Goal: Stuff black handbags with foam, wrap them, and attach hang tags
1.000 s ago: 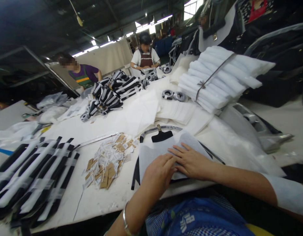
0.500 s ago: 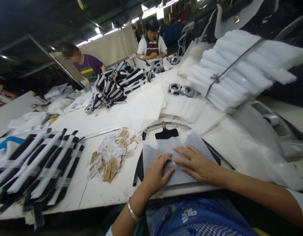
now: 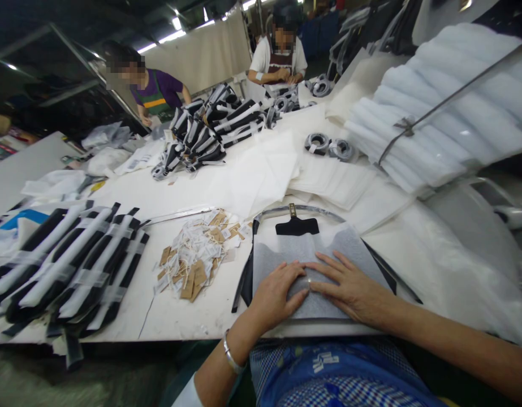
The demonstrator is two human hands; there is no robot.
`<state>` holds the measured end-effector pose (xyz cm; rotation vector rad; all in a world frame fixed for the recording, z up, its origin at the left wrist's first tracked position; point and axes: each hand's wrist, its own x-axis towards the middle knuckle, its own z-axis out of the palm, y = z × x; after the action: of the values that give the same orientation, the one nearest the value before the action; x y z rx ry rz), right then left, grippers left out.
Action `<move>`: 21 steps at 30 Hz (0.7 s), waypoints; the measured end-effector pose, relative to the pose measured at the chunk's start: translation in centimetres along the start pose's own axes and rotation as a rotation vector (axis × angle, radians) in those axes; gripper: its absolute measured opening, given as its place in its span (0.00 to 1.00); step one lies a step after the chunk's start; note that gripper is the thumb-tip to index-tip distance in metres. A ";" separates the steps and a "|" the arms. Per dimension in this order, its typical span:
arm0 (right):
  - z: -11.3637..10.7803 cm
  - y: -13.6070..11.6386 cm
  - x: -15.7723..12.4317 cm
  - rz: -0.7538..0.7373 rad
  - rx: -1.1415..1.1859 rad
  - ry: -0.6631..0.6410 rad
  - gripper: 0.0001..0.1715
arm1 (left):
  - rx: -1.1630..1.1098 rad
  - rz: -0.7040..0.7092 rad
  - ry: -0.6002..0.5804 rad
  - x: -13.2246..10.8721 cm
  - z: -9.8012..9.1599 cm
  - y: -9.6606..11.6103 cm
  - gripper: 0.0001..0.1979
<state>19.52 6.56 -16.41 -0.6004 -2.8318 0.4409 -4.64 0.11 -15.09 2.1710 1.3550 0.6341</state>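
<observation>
wrapped straps (image 3: 65, 265): black, banded in white. They lie in a row on the table (image 3: 188, 325), well off to the left of the left grip.
tag pile (image 3: 197, 254): a loose heap of brown and white tags, just left of the left grip. Nothing touches it.
left hand (image 3: 277, 291): grip apart, palm down flat on the grey sheet (image 3: 328, 246). It holds nothing. A bangle (image 3: 230, 357) sits on the wrist.
grey sheet: directly under both grips, covering a black piece. Only the black tab (image 3: 297, 226) and curved strap (image 3: 305, 210) show, just beyond the fingertips.
right hand (image 3: 349, 285): grip apart, fingers spread on the sheet, tips touching the left hand's.
white bundle (image 3: 447, 113): tied stack, far beyond and right of the right grip.
change: over the last second both hands stayed pressed on the sheet. It now lies flatter, so the smoothing looks close to done.
others: two co-workers (image 3: 152, 93) across the table, hands at their own stock.
</observation>
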 end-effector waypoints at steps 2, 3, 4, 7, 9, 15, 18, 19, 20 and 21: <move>-0.2 0.0 -0.1 -0.007 0.020 0.007 0.22 | 0.013 0.007 0.002 0.0 0.0 0.1 0.17; -0.3 0.0 -0.2 -0.009 0.034 0.023 0.22 | 0.017 0.009 0.003 0.0 0.0 0.1 0.17; -0.4 -0.1 -0.2 -0.007 0.044 0.041 0.23 | 0.024 0.013 0.004 0.0 0.0 0.2 0.17; -0.3 -0.4 -0.5 0.029 -0.012 0.070 0.28 | 0.082 0.021 -0.015 -0.2 0.0 0.4 0.19; 0.0 -0.7 -0.6 0.059 -0.103 0.057 0.31 | 0.158 0.021 -0.049 -0.3 -0.1 0.7 0.21; 0.3 -0.6 -0.6 0.093 -0.184 0.000 0.34 | 0.368 0.013 -0.169 -0.4 -0.9 0.9 0.30; -0.4 0.2 -0.7 0.033 -0.183 -0.046 0.35 | 0.398 0.025 -0.190 -0.6 -0.9 0.5 0.31; -0.6 0.5 -0.8 0.011 -0.193 -0.056 0.35 | 0.409 0.033 -0.179 -0.8 -0.7 0.3 0.32; -0.8 0.7 -1.0 -0.009 -0.205 -0.055 0.36 | 0.425 0.041 -0.155 -1.0 -0.5 0.2 0.32; -0.8 0.8 -1.1 -0.024 -0.220 -0.041 0.36 | 0.450 0.050 -0.122 -1.2 -0.3 0.0 0.33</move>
<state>21.02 7.01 -16.07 -0.6026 -2.9457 0.1386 -5.25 -0.95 -15.02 2.5510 1.4905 0.2184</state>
